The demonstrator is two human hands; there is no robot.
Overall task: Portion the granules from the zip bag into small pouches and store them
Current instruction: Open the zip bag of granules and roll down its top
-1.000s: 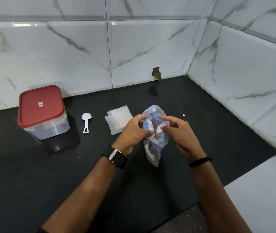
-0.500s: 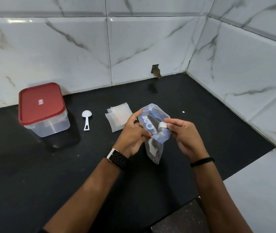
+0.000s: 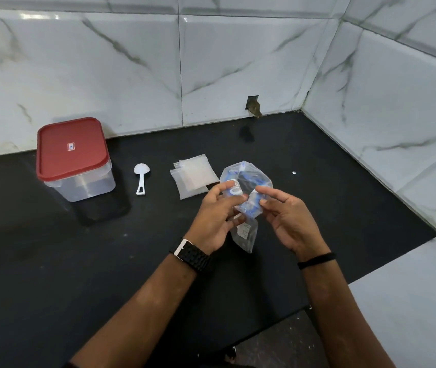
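Head view showed both hands up over the black counter [image 3: 52, 261]. The left hand [image 3: 218, 219] and right hand [image 3: 288, 219] each pinched the top of the zip bag [image 3: 246, 205], which hung between them. It looked like the opening step. Next, the scoop [image 3: 140, 179] and small pouches [image 3: 193, 176] nearby would be needed.

Our left hand [image 3: 217, 211] and right hand [image 3: 288, 216]: both forearms extended forward, fingers curled, pinching the zip bag [image 3: 246, 197] between them.
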